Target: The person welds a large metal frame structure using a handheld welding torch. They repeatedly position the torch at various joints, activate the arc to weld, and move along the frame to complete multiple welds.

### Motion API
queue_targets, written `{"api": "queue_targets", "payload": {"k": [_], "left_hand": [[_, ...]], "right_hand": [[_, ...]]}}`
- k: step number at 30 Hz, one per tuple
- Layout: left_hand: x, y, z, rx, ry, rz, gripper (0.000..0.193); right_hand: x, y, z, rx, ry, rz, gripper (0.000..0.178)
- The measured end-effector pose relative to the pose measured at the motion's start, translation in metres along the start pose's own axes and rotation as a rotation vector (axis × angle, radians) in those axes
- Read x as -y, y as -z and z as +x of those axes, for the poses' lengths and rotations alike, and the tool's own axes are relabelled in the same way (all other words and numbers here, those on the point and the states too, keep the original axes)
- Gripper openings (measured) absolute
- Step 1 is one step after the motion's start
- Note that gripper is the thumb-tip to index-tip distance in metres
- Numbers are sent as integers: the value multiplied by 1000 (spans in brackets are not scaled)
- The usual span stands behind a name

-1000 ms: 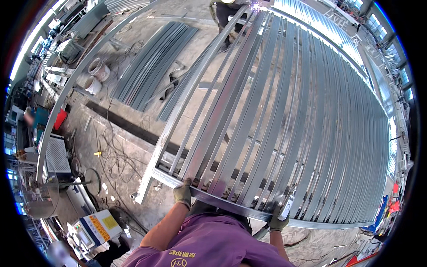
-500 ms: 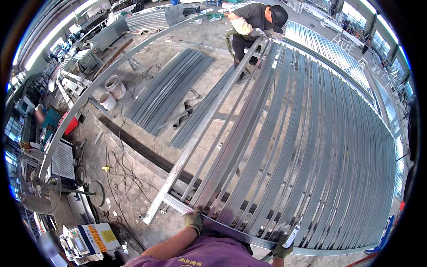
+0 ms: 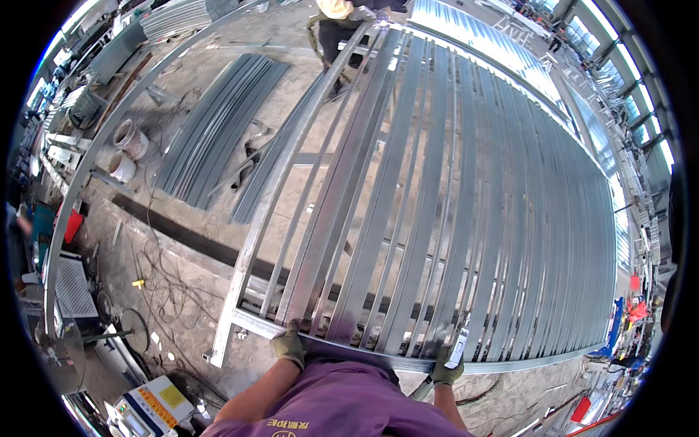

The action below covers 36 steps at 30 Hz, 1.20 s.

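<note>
A large metal frame with long parallel slats [image 3: 368, 251] lies in front of me, its near rail [image 3: 408, 362] running across my waist. My left hand [image 3: 290, 347], in a dark green work glove, is closed over this rail near the left corner, at the end of a slat. My right hand [image 3: 445, 369], gloved too, grips a silver-white hand tool with a narrow nozzle, seemingly a welding gun [image 3: 457, 348]. The tool points up and away over the slats, just above the near rail. A grey handle or hose end shows below that hand.
At the frame's far end a co-worker [image 3: 338, 33] bends near a bright spot. Left of the frame lie stacked metal profiles [image 3: 218, 131], two buckets [image 3: 131, 138], a floor channel [image 3: 182, 233] and tangled cables [image 3: 167, 280]. A white machine box [image 3: 153, 408] stands lower left.
My view has tilted down and turned right, so the scene sits higher and further left. Both hands keep about the same places on the frame. The co-worker's head has left the picture.
</note>
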<state>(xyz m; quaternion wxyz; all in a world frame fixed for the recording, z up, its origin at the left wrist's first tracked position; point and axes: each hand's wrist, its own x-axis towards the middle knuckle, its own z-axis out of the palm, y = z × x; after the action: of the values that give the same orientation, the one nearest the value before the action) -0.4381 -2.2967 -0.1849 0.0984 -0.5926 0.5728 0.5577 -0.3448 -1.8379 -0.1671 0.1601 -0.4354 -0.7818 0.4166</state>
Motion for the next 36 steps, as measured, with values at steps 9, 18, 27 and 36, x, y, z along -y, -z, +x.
{"api": "queue_targets", "payload": {"k": [9,18,27,36], "left_hand": [[10,0,16,-170,16,10,88],[-14,-8,-18,-59,-79,-138,48],[25,0,31,-139,-27,74,91],[14,-5,15,58,27,-308,62]], "right_hand": [[-6,-4,-3,28,56,47,33],[23,8,-1,78,25,-146,42],[18,-4,-2,-13,47,-32,25],[-19,-3,8,31,127,-1,32]]}}
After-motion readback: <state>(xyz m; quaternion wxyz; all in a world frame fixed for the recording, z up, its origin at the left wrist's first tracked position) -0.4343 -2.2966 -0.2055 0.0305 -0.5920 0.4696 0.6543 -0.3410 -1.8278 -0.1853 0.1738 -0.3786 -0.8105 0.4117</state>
